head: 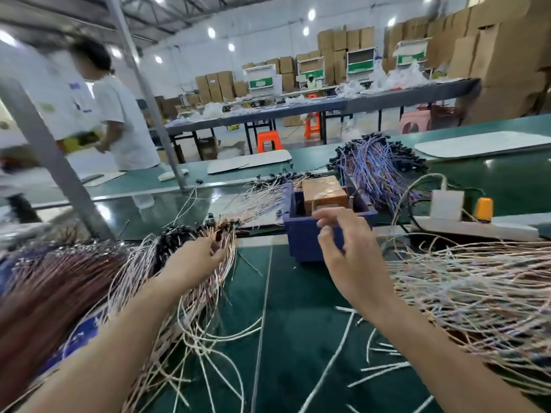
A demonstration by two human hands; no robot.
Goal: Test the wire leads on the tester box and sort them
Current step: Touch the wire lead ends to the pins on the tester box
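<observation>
Leads (149,254) heaped left of box (301,242) | my left hand (193,257) curls on a few | right hand (348,254) spread, empty, before box | light, floppy, tangle-prone; I'd pinch one near its black end.

Background: person in white T-shirt (125,123) standing far left, blurred. Slanted grey metal post (143,81) between them and the green table (507,180). White flat sheets (483,143) lie on its far side. White power strip (477,229) on the right, with white adapter (447,204) plugged in and an orange-capped item (483,209) just beside it. Behind: long dark table (328,105), orange stools (268,140), pink stool (416,120), stacked cardboard boxes (507,55).
</observation>
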